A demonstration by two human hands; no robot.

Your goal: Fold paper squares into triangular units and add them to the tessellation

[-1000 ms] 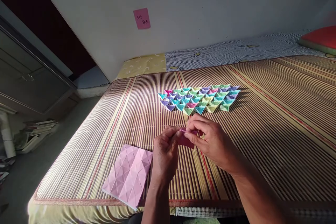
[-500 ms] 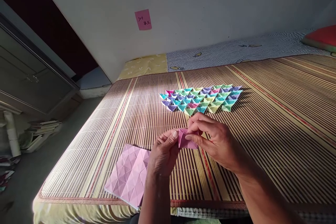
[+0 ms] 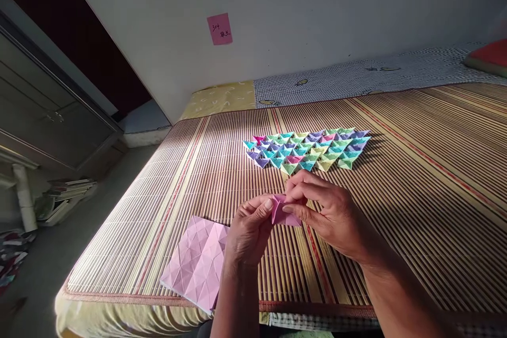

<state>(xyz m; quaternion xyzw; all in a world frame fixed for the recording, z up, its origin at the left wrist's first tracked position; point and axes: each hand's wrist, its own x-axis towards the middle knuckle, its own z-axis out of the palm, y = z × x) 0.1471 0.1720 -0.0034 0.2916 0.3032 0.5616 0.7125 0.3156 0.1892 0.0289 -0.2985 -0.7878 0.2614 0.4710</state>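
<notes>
Pink folded paper [image 3: 291,219] is held between both hands above the slatted mat [image 3: 190,195], nearer than the multicoloured paper shapes [image 3: 309,150] standing in rows. The left hand [image 3: 249,232] is nearly closed, its thumb and fingers pinching the paper's left edge; the right hand [image 3: 335,214] pinches the other side, fingers curled, its thumb across the front and hiding part of the folds. Fingertips behind the paper cannot be made out. Those small shapes have open, boat-like tops; whether anything lies inside is too small to tell. Creased pink sheets [image 3: 196,261] lie at the mat's near edge, partly hidden by the left forearm. The red cushion [image 3: 489,58] is cut off at the right.
</notes>
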